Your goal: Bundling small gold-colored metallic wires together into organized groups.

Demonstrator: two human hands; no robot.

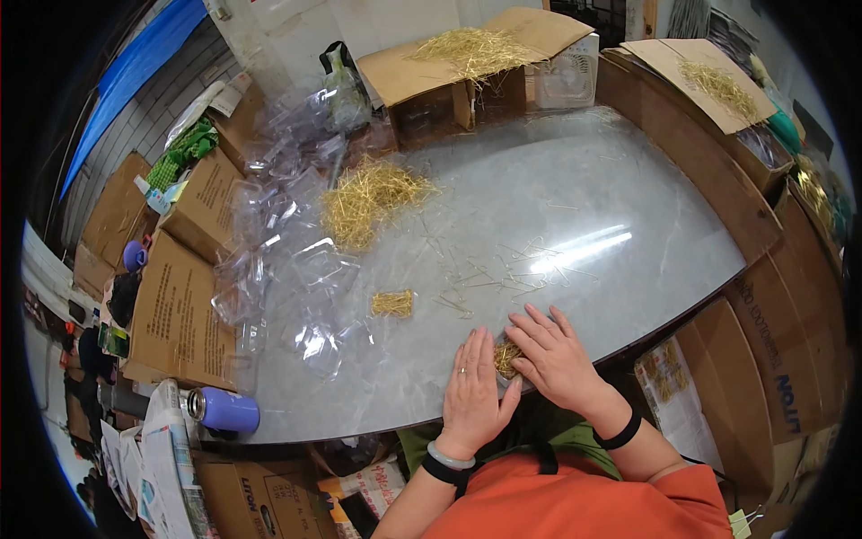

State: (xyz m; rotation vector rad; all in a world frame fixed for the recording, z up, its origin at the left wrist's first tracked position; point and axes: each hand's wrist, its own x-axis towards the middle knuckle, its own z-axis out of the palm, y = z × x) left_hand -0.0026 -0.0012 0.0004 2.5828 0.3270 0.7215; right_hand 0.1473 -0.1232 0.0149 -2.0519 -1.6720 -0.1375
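Note:
Near the front edge of the table, a small bundle of gold-coloured wire hooks (507,356) sits between my hands, partly hidden by them. My left hand (473,393) lies along its left side, fingers stretched out and close together, thumb apart. From the right, my right hand (554,361) reaches over part of the bundle with its fingers spread and its thumb at the near end. Something clear shows at the bundle's near side, too covered to make out. A second neat bundle of gold wire hooks (392,304) rests on the table to the left of my hands.
Loose wire hooks (503,269) lie scattered beyond my hands on the grey table (628,189). A tangled gold heap (370,202) adjoins many clear plastic boxes (310,260). Cardboard boxes (189,314) and a purple bottle (226,409) line the left; a cardboard wall (691,153) borders the right.

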